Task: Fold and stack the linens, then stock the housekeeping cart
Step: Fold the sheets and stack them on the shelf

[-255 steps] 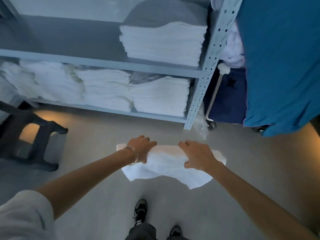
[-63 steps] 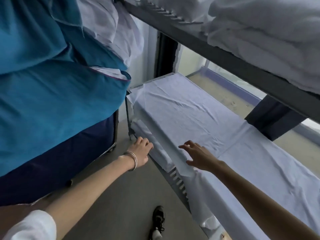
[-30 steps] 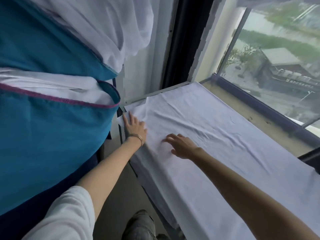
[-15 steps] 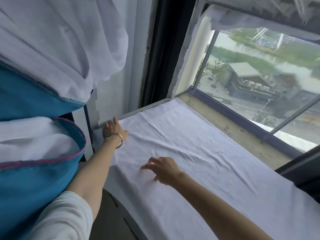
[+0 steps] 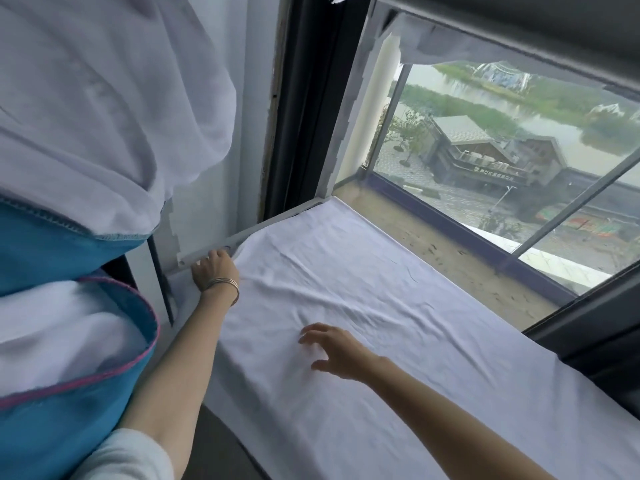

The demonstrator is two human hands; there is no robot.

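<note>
Window (image 5: 519,161) (buildings (image 5: 485,150) outside), dusty sill (image 5: 450,258)

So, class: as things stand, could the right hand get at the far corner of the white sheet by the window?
Probably yes. The right hand hovers open over the sheet, and nothing lies on the cloth between it and that corner; only a longer stretch is needed.

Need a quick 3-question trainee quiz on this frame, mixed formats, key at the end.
1. True or false: the right hand grips a folded towel.
2. The left hand is at which part of the white sheet? A) far left corner B) window-side edge C) middle
3. Fill in: the wrist with the bangles belongs to the ___ hand.

Key
1. False: it is open, fingers spread, over the flat sheet.
2. A
3. left
</note>
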